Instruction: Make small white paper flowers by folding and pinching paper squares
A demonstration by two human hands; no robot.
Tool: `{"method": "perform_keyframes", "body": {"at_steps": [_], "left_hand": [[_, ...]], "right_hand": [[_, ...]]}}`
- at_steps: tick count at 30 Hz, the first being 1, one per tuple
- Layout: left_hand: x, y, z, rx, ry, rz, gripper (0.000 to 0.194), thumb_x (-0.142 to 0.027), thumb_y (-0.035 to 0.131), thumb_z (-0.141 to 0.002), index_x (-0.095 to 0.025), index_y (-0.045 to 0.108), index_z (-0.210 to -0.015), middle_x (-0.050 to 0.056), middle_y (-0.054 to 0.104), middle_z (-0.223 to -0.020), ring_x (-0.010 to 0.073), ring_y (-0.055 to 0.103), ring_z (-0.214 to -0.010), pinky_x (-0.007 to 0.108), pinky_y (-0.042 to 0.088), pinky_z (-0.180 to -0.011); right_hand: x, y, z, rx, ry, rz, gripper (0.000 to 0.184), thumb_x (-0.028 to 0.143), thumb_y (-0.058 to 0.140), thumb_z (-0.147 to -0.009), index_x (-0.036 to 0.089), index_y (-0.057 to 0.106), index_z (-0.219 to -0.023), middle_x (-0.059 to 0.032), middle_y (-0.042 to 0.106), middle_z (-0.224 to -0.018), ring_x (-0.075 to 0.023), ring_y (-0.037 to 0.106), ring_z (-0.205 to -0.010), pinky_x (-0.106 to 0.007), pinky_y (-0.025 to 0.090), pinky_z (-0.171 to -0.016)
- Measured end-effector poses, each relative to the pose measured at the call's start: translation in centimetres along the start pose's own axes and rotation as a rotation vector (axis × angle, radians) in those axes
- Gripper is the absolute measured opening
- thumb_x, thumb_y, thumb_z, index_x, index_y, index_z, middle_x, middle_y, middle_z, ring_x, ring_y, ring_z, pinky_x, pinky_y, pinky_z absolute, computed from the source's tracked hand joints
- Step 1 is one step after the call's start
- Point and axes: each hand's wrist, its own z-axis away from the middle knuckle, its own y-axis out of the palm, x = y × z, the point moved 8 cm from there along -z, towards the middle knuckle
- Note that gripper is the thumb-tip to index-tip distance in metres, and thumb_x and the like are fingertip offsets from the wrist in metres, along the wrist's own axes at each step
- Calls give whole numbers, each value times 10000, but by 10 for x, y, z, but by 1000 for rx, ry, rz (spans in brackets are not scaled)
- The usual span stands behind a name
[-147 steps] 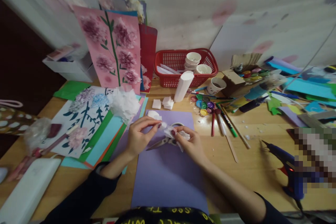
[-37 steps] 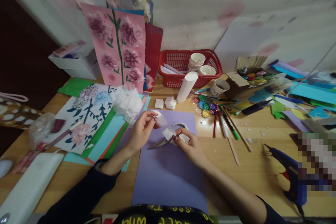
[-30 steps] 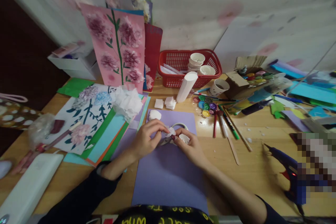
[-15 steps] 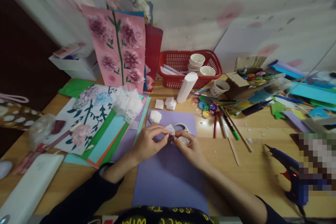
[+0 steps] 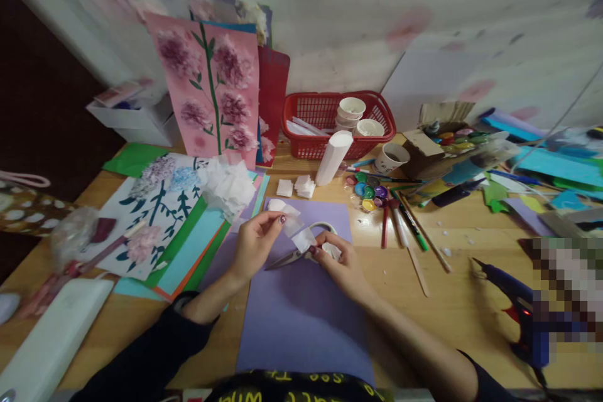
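Pinched in my left hand (image 5: pixel 254 242) is a thin, see-through tissue paper piece (image 5: pixel 291 220), over the upper part of the purple sheet (image 5: pixel 301 320). My right hand (image 5: pixel 342 264) grips a small white tissue paper square (image 5: pixel 303 239) between thumb and fingers. The two pieces are apart or barely overlapping; I cannot tell which. Beneath the hands lie scissors (image 5: pixel 286 259), blades toward the left, handles partly hidden by my right hand. A white tissue bundle (image 5: pixel 277 205) sits behind the left piece. More white tissue (image 5: pixel 332 251) shows beside my right fingers.
Small tissue stacks (image 5: pixel 304 186) and a white roll (image 5: pixel 333 157) stand behind the sheet. A red basket (image 5: pixel 311 149) holds paper cups. Paint pots (image 5: pixel 370 191) and brushes lie right, a glue gun (image 5: pixel 513 295) far right. Flower pictures (image 5: pixel 217 94) and crumpled tissue (image 5: pixel 228 185) are left.
My hands have moved apart, the left one shifting left with a thin tissue piece. The right hand holds a tissue square, and the scissors beneath now show.
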Motion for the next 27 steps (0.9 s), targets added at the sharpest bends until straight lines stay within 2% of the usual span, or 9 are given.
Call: {"method": "perform_keyframes", "body": {"at_steps": [4, 6, 9, 11, 15, 19, 27], "left_hand": [[3, -4, 0, -48, 13, 3, 199, -288, 568, -872, -140, 655, -973, 73, 761, -877, 180, 721, -792, 260, 562, -717], [-3, -4, 3, -45, 112, -42, 191, -220, 548, -879, -153, 628, -1039, 71, 746, -917, 167, 713, -807, 261, 556, -741], [-19, 3, 11, 21, 303, -137, 159, -134, 536, -854, -193, 674, -905, 42, 719, -864, 168, 689, -840, 275, 536, -797], [-28, 10, 17, 80, 391, -195, 224, -91, 509, -842, -200, 703, -809, 41, 703, -809, 174, 675, -831, 282, 529, -794], [-39, 22, 27, 173, 517, -278, 272, -54, 488, -836, -164, 723, -918, 77, 719, -875, 181, 676, -861, 288, 541, -799], [-33, 25, 27, 179, 462, -239, 212, -100, 583, -824, -168, 734, -957, 69, 743, -889, 181, 694, -860, 274, 555, -793], [-28, 23, 23, 137, 384, -169, 128, -105, 642, -795, -165, 745, -842, 48, 748, -794, 163, 697, -760, 248, 549, -727]], "right_hand": [[-4, -1, 0, -3, 29, -29, 192, 356, 558, -799, 206, 510, -688, 63, 388, -541, -100, 325, -480, -219, 281, -481], [-4, -1, 1, -4, 30, -34, 196, 362, 559, -805, 207, 514, -693, 65, 382, -536, -98, 321, -470, -217, 279, -472], [-2, -1, 1, -6, 15, -24, 197, 361, 578, -805, 201, 541, -697, 57, 411, -554, -100, 351, -484, -216, 303, -482], [-1, -1, 1, -10, -1, -10, 197, 360, 588, -807, 195, 564, -702, 46, 451, -569, -106, 392, -501, -218, 335, -500], [0, -3, -1, -22, -57, 25, 212, 372, 605, -815, 181, 623, -724, -8, 599, -672, -151, 538, -627, -251, 443, -622], [1, -3, -1, -28, -112, 56, 239, 380, 596, -839, 168, 672, -757, -45, 677, -732, -181, 602, -696, -276, 478, -683], [4, 1, 2, -23, -160, 122, 222, 327, 589, -865, 169, 714, -771, -54, 719, -726, -195, 660, -718, -275, 496, -693]]}}
